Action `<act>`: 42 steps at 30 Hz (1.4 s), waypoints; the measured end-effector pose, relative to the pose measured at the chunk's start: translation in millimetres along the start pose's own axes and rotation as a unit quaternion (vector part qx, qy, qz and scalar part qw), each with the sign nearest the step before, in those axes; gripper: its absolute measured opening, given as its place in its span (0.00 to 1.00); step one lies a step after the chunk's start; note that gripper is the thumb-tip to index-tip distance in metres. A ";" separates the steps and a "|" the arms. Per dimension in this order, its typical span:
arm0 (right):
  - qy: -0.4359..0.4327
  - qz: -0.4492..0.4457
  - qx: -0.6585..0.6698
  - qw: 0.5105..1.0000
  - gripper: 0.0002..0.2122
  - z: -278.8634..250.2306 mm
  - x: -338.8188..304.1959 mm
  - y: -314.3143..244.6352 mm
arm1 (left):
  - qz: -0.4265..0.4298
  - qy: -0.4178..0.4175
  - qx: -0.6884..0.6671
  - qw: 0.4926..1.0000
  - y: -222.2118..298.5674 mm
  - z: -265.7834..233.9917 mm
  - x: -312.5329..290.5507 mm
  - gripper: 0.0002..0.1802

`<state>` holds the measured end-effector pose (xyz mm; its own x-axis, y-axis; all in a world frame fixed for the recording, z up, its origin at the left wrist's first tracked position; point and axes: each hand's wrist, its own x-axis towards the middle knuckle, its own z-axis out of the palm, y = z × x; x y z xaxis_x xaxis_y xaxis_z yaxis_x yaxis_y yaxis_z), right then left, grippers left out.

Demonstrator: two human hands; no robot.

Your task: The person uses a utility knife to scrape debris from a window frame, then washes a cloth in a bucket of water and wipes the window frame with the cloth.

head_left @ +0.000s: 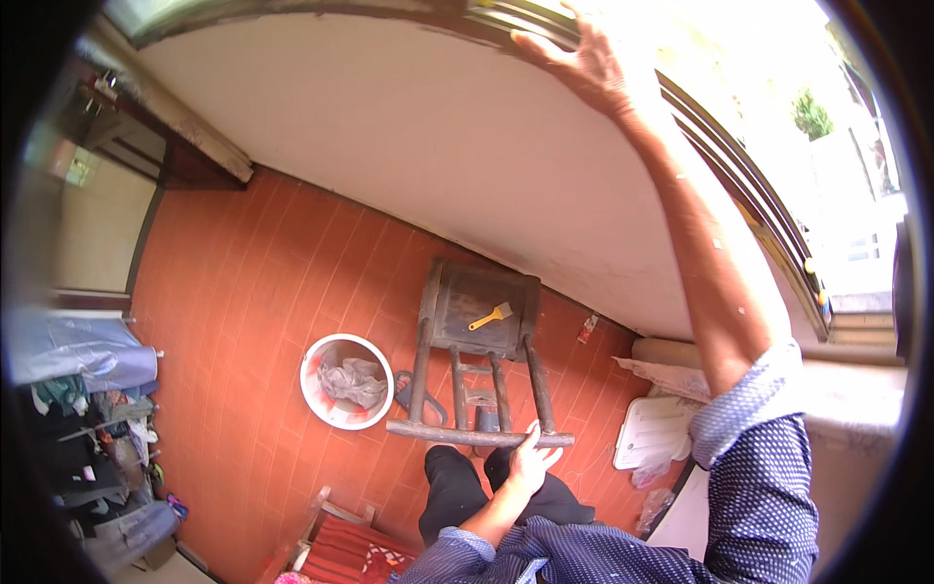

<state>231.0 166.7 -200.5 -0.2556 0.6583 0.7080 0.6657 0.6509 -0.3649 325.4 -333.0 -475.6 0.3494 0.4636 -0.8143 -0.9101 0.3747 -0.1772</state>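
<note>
My left hand (530, 465) is wrapped round the top rail of a dark wooden chair (467, 431), near the rail's right end. On the chair's seat lies a yellow-handled tool (489, 316) with a flat pale head; brush or scraper, I cannot tell which. My right arm reaches up and forward, and its hand (593, 68) touches the window frame (686, 112), thumb and fingers spread. The fingertips of that hand run close to the picture's upper edge, where bright light washes out detail. Small pale flecks dot the right forearm.
Left of the chair stands a white bucket (336, 345) with a grey cloth (355, 383) in it. A dark slipper (428, 394) lies between them. A white lid-like panel (650, 431) and plastic bags sit at right. Clothes (88, 355) hang far left; a red-covered seat (341, 550) is below.
</note>
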 end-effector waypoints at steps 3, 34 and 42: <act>0.066 -0.240 -0.090 0.964 0.16 -30.9 -42.1 -39.0 | 0.005 0.072 0.150 0.986 12.2 4.8 -18.0 0.28; -0.688 0.312 -0.208 0.622 0.12 -296.4 -662.4 -125.5 | -0.173 0.014 0.739 0.651 117.5 -85.0 -119.8 0.27; -0.657 0.396 -0.218 0.603 0.13 -311.7 -701.3 -140.6 | 0.015 0.126 0.705 0.698 160.8 -129.1 -117.4 0.15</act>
<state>535.2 -504.3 -457.3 0.1190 0.6145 -0.7799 0.9918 -0.0371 0.1221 109.2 -430.8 -479.9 0.1224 0.3988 -0.9088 0.2701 0.8678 0.4172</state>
